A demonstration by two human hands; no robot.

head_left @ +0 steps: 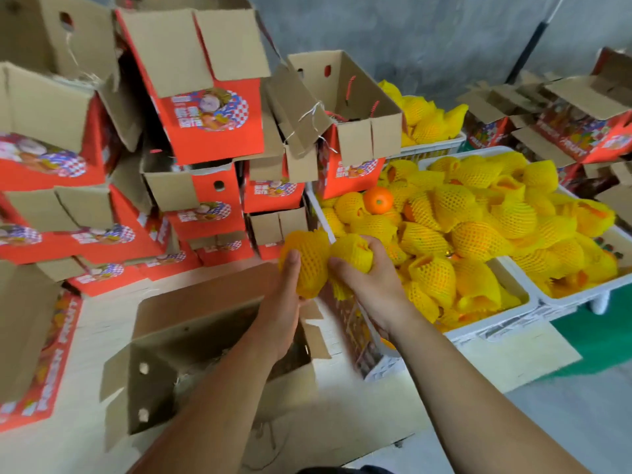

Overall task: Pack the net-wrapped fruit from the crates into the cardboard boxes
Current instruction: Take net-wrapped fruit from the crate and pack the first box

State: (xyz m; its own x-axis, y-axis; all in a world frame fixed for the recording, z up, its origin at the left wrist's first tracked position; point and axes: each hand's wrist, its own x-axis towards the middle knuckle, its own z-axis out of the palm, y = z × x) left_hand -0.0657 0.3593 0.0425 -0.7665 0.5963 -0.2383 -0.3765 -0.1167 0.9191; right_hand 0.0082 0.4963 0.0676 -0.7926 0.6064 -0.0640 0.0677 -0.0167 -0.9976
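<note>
Head view
Left hand [285,295]: fingers curled round a net-wrapped fruit [306,260], thumb lying up its near side; held above the far edge of the open box.
Right hand [367,275]: grips a second net-wrapped fruit [352,256] from the side; the two fruits touch each other.
Open cardboard box [219,381]: directly below the left forearm, flaps spread outward, interior dark; the contents cannot be told apart from shadow.
Near white crate [492,323]: right of the hands, heaped with fruit in yellow foam net.
Bare orange [378,199]: one unwrapped fruit, lying on the heap at the crate's far left corner.
Second white crate [581,295]: just beside the first on the right, likewise filled with net-wrapped fruit.
Far crate [434,145]: behind the first, also holding yellow-netted fruit.
Stacked red boxes [208,121]: piled at left and centre, most tilted, flaps open, printed labels facing forward.
Boxes at right [581,128]: more red cartons behind the crates, flaps open.
Work surface [376,415]: pale board under the open box.
Floor [602,340]: green patch to the right, grey beyond.
Wall [427,35]: bare grey, with a dark pole [526,49] leaning against it.
</note>
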